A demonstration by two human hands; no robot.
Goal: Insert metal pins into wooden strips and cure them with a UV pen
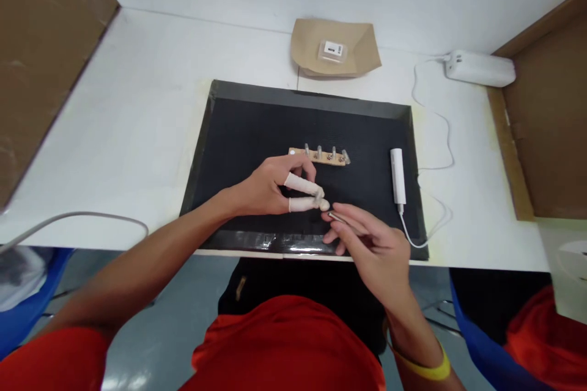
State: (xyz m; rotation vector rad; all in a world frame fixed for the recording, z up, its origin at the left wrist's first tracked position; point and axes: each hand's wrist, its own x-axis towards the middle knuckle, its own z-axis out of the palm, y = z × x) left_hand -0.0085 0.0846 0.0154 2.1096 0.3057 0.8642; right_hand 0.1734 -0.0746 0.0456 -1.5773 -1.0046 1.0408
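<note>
Small piece (318, 197) pinched by left fingers (302, 184); slim tool (338, 218), four o'clock, gripped by right fingers (364, 218): if nudged, piece could be dropped!

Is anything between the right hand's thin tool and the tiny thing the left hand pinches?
Yes: from above, the left hand's lower white-covered fingertip lies between the thin tool and the tiny piece. I can't tell how far it blocks.

Nothing can be read for certain. A white label (333, 47) on the clear box (331, 60) in the paper tray (302, 43) bears dark print, but it is too small and blurred to make out any letters or numbers.
</note>
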